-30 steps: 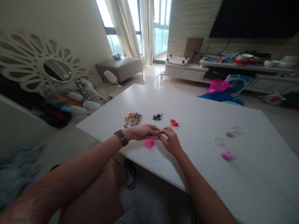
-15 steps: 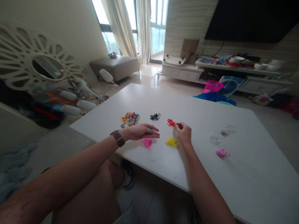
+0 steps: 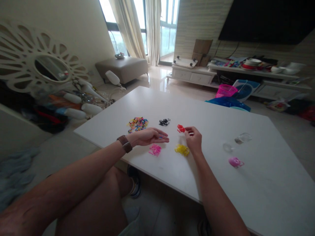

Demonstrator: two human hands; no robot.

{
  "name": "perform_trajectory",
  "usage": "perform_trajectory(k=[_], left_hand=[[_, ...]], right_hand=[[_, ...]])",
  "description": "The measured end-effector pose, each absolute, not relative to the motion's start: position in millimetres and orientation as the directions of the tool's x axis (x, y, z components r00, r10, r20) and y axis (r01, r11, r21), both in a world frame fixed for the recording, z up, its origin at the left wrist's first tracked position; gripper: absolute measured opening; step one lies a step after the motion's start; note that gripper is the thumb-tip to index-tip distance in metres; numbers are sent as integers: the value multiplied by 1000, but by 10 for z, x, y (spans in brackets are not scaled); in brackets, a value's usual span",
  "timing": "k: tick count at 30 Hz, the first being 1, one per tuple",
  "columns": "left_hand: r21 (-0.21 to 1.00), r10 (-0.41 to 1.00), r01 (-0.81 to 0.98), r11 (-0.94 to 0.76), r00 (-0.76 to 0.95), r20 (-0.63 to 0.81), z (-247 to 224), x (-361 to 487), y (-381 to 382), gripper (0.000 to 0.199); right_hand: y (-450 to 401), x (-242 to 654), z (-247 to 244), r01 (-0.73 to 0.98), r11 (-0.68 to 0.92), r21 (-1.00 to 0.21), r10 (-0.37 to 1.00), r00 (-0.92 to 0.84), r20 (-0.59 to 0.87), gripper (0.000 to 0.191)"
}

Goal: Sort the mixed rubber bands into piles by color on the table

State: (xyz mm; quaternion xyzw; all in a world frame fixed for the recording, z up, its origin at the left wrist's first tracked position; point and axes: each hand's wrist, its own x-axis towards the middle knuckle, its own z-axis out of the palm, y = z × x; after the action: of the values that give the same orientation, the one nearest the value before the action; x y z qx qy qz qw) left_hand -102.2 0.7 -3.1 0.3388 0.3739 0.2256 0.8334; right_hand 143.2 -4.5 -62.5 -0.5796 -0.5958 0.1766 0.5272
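Small loops that look like rubber bands lie in piles on the white table [image 3: 221, 131]. My right hand [image 3: 194, 139] pinches at the edge of the red rubber bands [image 3: 180, 128]; how many are between the fingertips is too small to tell. My left hand [image 3: 151, 136] is held palm up with its fingers stretched out, and a bit of blue shows by them. Below it lie pink rubber bands [image 3: 155, 150]. Yellow rubber bands [image 3: 182, 150] sit near my right wrist. Beyond my hands are black rubber bands [image 3: 164, 122] and a mixed-colour pile [image 3: 138, 124], partly behind my left hand.
To the right on the table are a clear container [image 3: 243, 138], a clear round piece [image 3: 228, 147] and a small pink item [image 3: 235, 162]. Past the far edge stand a pink basket [image 3: 225, 90] and a blue bag [image 3: 228, 103]. White lamp shades [image 3: 91, 109] are at the left.
The view has shifted slightly. My left fingers have drawn a little closer together; my right hand stays at the red pile with its fingers slightly changed.
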Motion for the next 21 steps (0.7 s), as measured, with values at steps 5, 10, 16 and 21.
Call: perform_trajectory(k=[5, 10, 16, 21], left_hand=[[744, 647, -109, 659, 587, -487, -3, -971, -9, 29], [733, 652, -93, 674, 540, -532, 29, -926, -17, 32], [719, 611, -56, 692, 576, -543, 16, -878, -27, 44], [747, 592, -10, 665, 617, -519, -2, -912, 7, 42]], right_hand=[[-187, 1197, -548, 457, 516, -725, 847, -147, 511, 11], [-272, 1092, -543, 441, 620, -649, 784, -309, 539, 13], [-265, 1083, -552, 439, 660, -610, 750, -335, 570, 9], [-284, 1078, -529, 460, 637, -618, 767, -299, 568, 8]])
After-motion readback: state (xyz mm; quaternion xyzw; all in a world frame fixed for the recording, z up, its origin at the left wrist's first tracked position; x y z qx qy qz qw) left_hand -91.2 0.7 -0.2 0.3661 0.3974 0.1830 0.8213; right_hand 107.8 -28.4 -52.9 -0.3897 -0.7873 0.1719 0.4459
